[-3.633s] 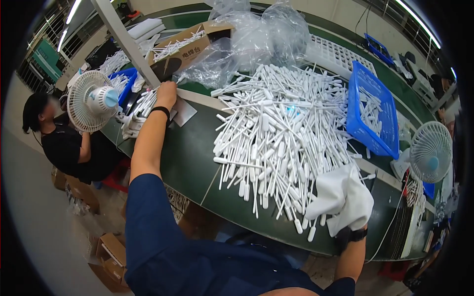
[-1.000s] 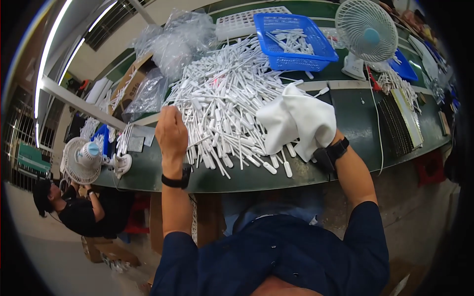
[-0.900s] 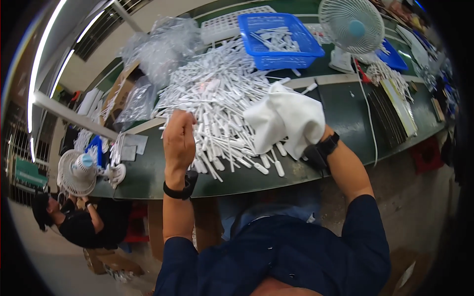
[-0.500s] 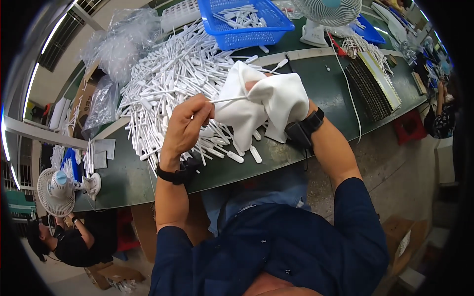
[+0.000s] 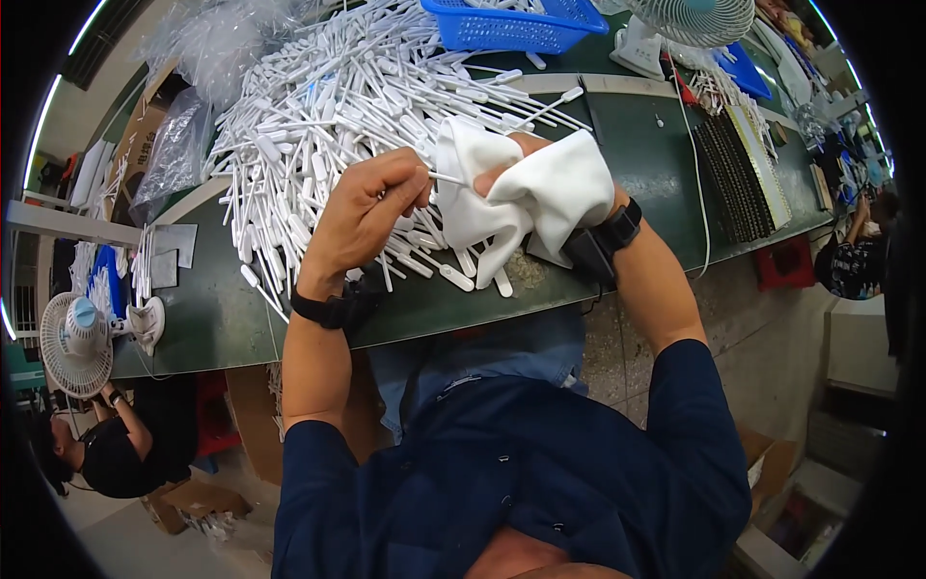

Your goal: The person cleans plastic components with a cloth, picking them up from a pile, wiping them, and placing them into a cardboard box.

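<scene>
White plastic stick (image 5: 446,179), thin and pale, sits pinched between the left hand (image 5: 371,207) and the white cloth (image 5: 526,198), held up just above the front edge of the green counter (image 5: 222,318). The left hand's fingertips (image 5: 417,185) are closed together on the stick's near end, thumb and forefinger clamped tight. The right hand (image 5: 540,183) is wrapped in the cloth, its fingers curled shut around the folds, and the stick's far end disappears into that bundle, so the cloth is gripping it from the other side.

Judging from this, the step in hand is a wipe: 1 stick drawn through the cloth while both hands hold tension on it. Behind the hands lies the big heap of white sticks (image 5: 328,106), spread loose across the counter, touching and crossing one another. Further back stands a blue basket (image 5: 516,24) with more of the same pieces in it, and clear plastic bags (image 5: 207,43) sit at the left rear. A small fan (image 5: 72,343) stands on the far left end of the counter, another fan (image 5: 690,19) at the top right.

The next move, as I read it, calls for a steady pull along the stick's length without bending it, the cloth hand keeping even pressure, then a clean release away from the unwiped heap so the 2 lots don't mix.
</scene>
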Demonstrator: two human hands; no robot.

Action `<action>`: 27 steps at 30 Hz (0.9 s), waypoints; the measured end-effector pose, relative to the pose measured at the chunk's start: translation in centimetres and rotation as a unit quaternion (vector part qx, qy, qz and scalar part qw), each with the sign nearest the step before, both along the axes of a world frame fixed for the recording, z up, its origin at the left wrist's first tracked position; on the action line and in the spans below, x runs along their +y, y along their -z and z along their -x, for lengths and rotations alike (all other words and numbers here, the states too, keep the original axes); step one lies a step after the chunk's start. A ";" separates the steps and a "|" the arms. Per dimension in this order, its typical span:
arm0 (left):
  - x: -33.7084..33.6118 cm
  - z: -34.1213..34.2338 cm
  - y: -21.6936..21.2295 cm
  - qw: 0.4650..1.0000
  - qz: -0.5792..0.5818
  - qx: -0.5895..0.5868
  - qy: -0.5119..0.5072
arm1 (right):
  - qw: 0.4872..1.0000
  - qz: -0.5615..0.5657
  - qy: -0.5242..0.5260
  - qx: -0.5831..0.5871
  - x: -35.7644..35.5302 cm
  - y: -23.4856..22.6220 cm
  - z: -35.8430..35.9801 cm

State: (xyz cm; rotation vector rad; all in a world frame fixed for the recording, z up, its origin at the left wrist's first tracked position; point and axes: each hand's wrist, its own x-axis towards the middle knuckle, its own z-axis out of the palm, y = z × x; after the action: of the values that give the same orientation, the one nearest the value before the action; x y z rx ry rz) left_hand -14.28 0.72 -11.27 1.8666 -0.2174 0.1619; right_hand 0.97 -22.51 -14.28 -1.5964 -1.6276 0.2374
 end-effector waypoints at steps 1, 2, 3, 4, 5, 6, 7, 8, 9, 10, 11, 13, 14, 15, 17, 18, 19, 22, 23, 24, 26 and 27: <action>-0.1 -0.1 0.1 1.000 -0.022 -0.019 0.000 | 0.982 0.043 -0.002 0.184 0.5 -0.4 0.2; -0.1 0.0 0.0 1.000 -0.021 -0.018 0.000 | 0.929 0.084 -0.003 0.361 0.9 -0.7 0.4; 0.0 0.2 -0.2 1.000 -0.009 0.001 -0.010 | 0.842 0.122 -0.004 0.525 1.1 -0.8 0.5; 0.0 0.3 -0.4 1.000 0.002 0.019 -0.020 | 0.842 0.123 -0.004 0.526 0.9 -0.4 0.5; 0.2 0.5 -0.5 0.999 0.012 0.037 -0.030 | 0.910 0.083 0.015 0.407 0.9 -0.2 0.6; 0.3 0.6 -0.5 0.999 0.011 0.036 -0.031 | 0.959 0.040 0.033 0.279 0.8 -0.1 0.7; 0.4 0.7 -0.5 0.998 0.018 0.038 -0.038 | 0.988 -0.003 0.051 0.146 0.9 -0.1 0.8; 0.6 0.8 -0.5 0.998 0.025 0.039 -0.044 | 0.988 -0.005 0.050 0.146 0.7 -0.1 0.9; 0.7 0.8 -0.4 0.997 0.032 0.041 -0.051 | 0.972 0.032 0.080 0.220 0.3 -0.4 0.9; 0.6 0.8 -0.4 0.997 0.031 0.041 -0.051 | 0.947 0.070 0.111 0.293 0.2 -1.5 1.5; 0.3 0.6 -0.3 0.997 0.027 0.055 -0.044 | 0.914 0.108 0.141 0.364 0.3 -2.0 1.8; -0.3 0.3 -0.2 0.996 0.020 0.083 -0.031 | 0.934 0.097 0.092 0.331 0.9 -0.5 1.2; -0.6 0.3 -0.1 0.996 0.020 0.083 -0.031 | 0.950 0.087 0.043 0.296 1.3 0.5 0.7; -1.0 0.2 -0.2 0.995 0.000 0.096 -0.023 | 0.963 0.078 -0.005 0.258 1.7 0.3 0.6; -1.4 0.1 -0.2 0.992 -0.039 0.121 -0.006 | 0.949 0.108 0.018 0.297 2.0 -0.3 1.2; -1.3 0.1 -0.2 0.992 -0.038 0.119 -0.007 | 0.931 0.136 0.041 0.336 2.0 -0.7 1.7; -1.0 0.1 -0.3 0.993 -0.014 0.114 -0.031 | 0.910 0.164 0.065 0.375 2.0 -1.2 1.8; -0.4 0.4 -0.3 0.991 0.032 0.105 -0.077 | 0.915 0.130 0.050 0.379 1.6 -1.8 1.6; -0.3 0.4 -0.2 0.991 0.052 0.087 -0.082 | 0.916 0.113 0.043 0.381 1.5 -2.0 1.5; -0.2 0.5 -0.1 0.991 0.071 0.069 -0.087 | 0.916 0.113 0.044 0.382 1.5 -2.3 1.7; -0.2 0.4 0.0 0.990 0.091 0.052 -0.091 | 0.925 0.124 0.064 0.354 1.3 -3.2 2.2; -0.2 0.3 0.1 0.995 0.052 0.044 -0.079 | 0.928 0.130 0.075 0.340 1.3 -3.4 2.3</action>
State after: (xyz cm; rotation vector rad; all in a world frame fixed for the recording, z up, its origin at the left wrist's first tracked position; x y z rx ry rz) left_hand -14.56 0.50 -11.36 1.7832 0.0010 0.1955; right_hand -1.38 -21.23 -10.93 -1.5753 -0.9577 0.8534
